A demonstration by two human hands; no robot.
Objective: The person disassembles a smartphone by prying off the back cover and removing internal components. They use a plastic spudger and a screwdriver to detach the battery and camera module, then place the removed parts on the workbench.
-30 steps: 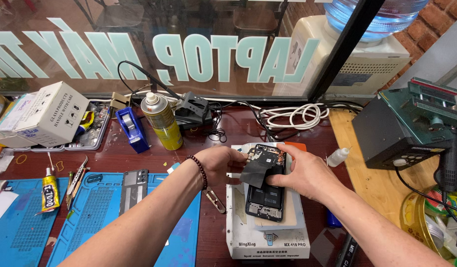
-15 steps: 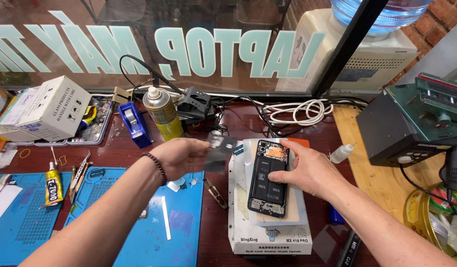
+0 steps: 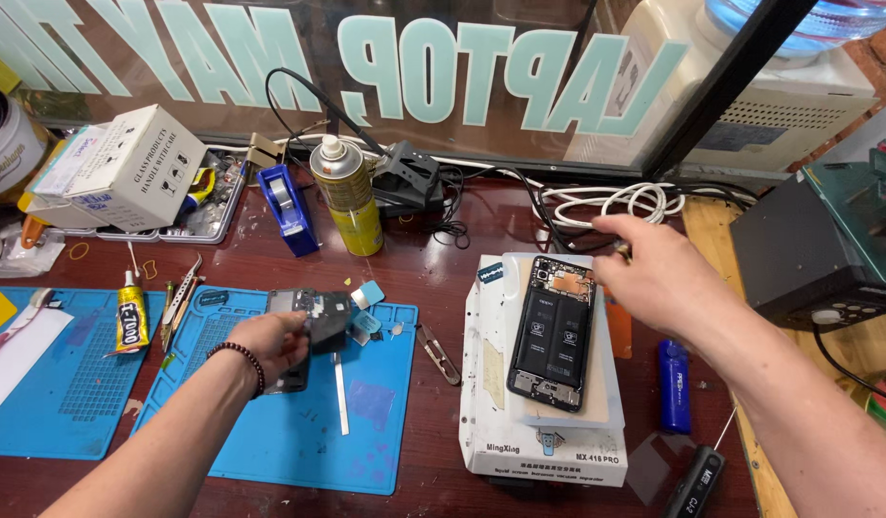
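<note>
Holding a dark flat phone cover plate [image 3: 314,326] clamped in its fingers over the blue silicone mat [image 3: 299,436], the left hand [image 3: 275,345] should lower it flat; the right hand [image 3: 654,273], fingers loosely apart, hovers beside the opened black phone [image 3: 550,331].

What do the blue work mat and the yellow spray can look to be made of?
Blue work mat: likely silicone or rubber; matte, moulded compartments at its top edge. Yellow spray can: apparently metal; glossy cylinder with a highlight, pale plastic-looking nozzle.

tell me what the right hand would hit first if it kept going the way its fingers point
Likely the coiled white cable just beyond the right hand, whose fingers point up-left toward the window; height above the bench is unclear.
</note>
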